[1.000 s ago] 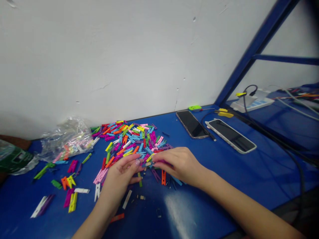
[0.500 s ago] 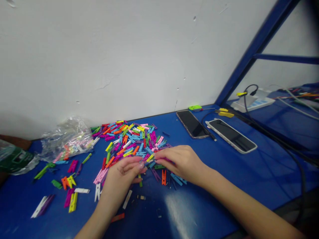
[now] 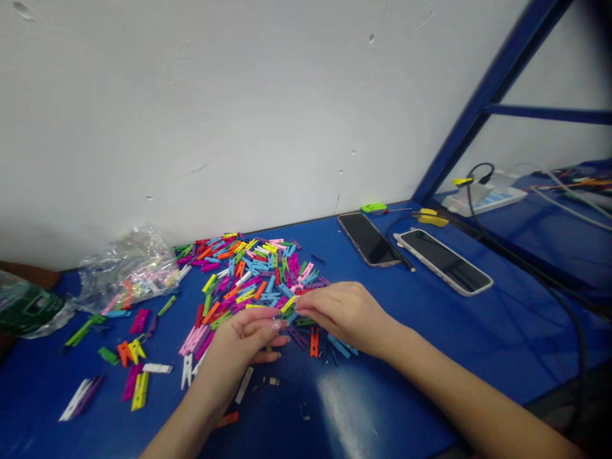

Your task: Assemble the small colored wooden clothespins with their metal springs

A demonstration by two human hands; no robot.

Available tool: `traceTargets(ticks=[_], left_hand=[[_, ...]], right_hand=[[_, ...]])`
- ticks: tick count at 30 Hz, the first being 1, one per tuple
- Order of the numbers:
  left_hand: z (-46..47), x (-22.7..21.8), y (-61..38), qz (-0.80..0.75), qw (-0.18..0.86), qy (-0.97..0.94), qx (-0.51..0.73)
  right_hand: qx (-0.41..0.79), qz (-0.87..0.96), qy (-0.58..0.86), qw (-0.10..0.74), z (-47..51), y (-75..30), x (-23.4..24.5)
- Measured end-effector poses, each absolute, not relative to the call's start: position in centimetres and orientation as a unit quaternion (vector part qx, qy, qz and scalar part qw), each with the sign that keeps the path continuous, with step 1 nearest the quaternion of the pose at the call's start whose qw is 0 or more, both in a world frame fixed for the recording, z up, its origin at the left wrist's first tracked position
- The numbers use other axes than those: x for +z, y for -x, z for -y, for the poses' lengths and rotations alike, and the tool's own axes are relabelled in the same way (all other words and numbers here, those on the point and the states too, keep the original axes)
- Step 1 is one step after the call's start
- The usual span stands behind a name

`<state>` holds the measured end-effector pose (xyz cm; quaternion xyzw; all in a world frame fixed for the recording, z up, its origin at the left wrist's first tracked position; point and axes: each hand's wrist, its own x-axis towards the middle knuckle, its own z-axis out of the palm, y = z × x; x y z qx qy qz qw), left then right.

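Many small coloured clothespins (image 3: 261, 264) lie in a loose pile on the blue table (image 3: 406, 382). At the near edge of this pile, my left hand (image 3: 241, 344) has thumb and index finger pinched together, the other fingers loosely curled. What sits in that pinch is too small to make out. Close by on the right, my right hand (image 3: 347, 312) is closed, palm down, its fingertips pressed together at the pile. Its grip is hidden, beside a yellow clothespin (image 3: 288, 305). An orange clothespin (image 3: 314, 342) lies just below the right fingers.
Two phones (image 3: 368, 239) and black cables (image 3: 516, 255) lie on the right. A clear plastic bag (image 3: 129, 268) with clothespins rests on the left, near several scattered ones and a white-purple pair (image 3: 81, 398). Behind are a white wall (image 3: 262, 115) and a blue frame (image 3: 478, 95).
My left hand has shifted slightly down and right, its lower fingers extending a little. My right hand has drawn its fingertips closer together and stays in nearly the same place.
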<state>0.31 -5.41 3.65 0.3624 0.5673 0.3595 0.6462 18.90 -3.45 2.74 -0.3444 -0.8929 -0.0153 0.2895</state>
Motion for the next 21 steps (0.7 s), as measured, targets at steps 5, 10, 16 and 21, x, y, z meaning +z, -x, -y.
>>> traceTargets(ticks=[5,10,16,21], left_hand=[[5.16,3.32,-0.06,-0.56,0.64,-0.371,0.374],[5.17,3.39,-0.02,-0.55,0.637,-0.39,0.375],[5.29,3.44,-0.23,-0.547,0.635,-0.394,0.377],[5.21,3.42,-0.25,-0.552,0.634,-0.391,0.375]], right_hand=[[0.013,0.912,0.359,0.199,3.21,-18.99,3.0],[0.069,0.93,0.351,0.088,3.13,-19.23,3.49],[0.062,0.926,0.365,0.07,3.22,-18.97,3.2],[0.066,0.916,0.377,0.12,3.06,-19.11,3.32]])
